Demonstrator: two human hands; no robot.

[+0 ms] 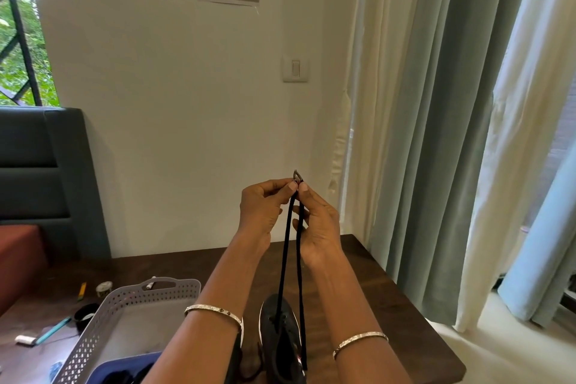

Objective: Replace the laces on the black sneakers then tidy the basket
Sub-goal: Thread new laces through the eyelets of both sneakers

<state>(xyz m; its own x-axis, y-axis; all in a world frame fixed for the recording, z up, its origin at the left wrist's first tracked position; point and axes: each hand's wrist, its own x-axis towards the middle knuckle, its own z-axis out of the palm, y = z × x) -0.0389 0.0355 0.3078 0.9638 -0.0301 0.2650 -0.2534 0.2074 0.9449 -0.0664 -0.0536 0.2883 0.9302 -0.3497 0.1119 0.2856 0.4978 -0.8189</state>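
A black sneaker (279,343) lies on the dark wooden table (374,305), toe pointing away from me. A black lace (285,259) runs in two strands from its eyelets straight up to my raised hands. My left hand (265,209) and my right hand (316,218) meet above the table, and each pinches a lace end at the top, tips held together. A grey perforated basket (124,321) stands left of the shoe; my left forearm hides part of it. Dark items lie at the frame's bottom beside a blue thing in the basket.
Left of the basket lie a yellow pencil (82,291), a small tape roll (103,288), a black round object (84,315), a teal pen (53,330) and a white eraser-like piece (25,340). A grey headboard (46,171) stands at left, curtains (436,134) at right.
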